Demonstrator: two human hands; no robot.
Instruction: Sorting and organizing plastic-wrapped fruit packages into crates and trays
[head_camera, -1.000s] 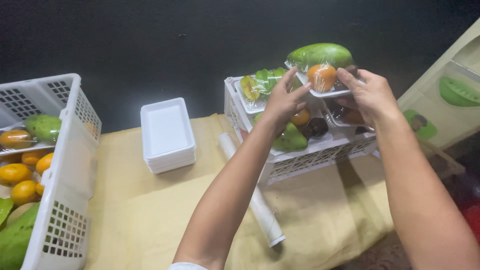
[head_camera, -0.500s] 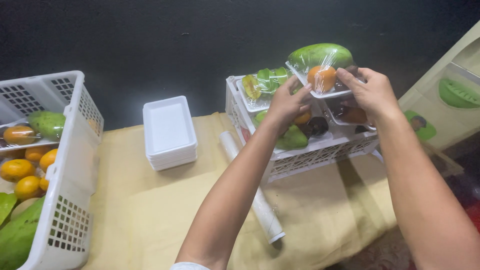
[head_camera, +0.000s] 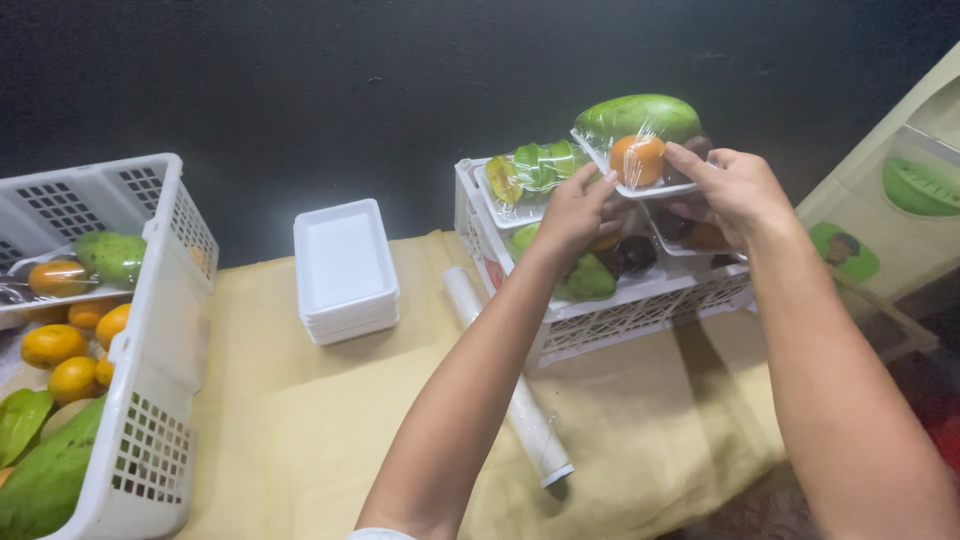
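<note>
Both my hands hold a white foam tray wrapped in clear film (head_camera: 640, 160), carrying a green mango and an orange fruit, above the white plastic crate (head_camera: 640, 310) at the right. My left hand (head_camera: 572, 212) grips its near left edge. My right hand (head_camera: 730, 190) grips its right side. Inside the crate lie other wrapped fruit trays, one with green pieces (head_camera: 530, 175) at the back left.
A stack of empty white foam trays (head_camera: 345, 270) sits on the yellow cloth (head_camera: 300, 420). A roll of clear film (head_camera: 510, 390) lies beside the crate. At the left a white basket (head_camera: 150, 330) holds oranges and mangoes. A printed bag (head_camera: 900, 210) stands at far right.
The wrapped tray has stayed nearly in place over the crate; my hands have shifted slightly on its edges.
</note>
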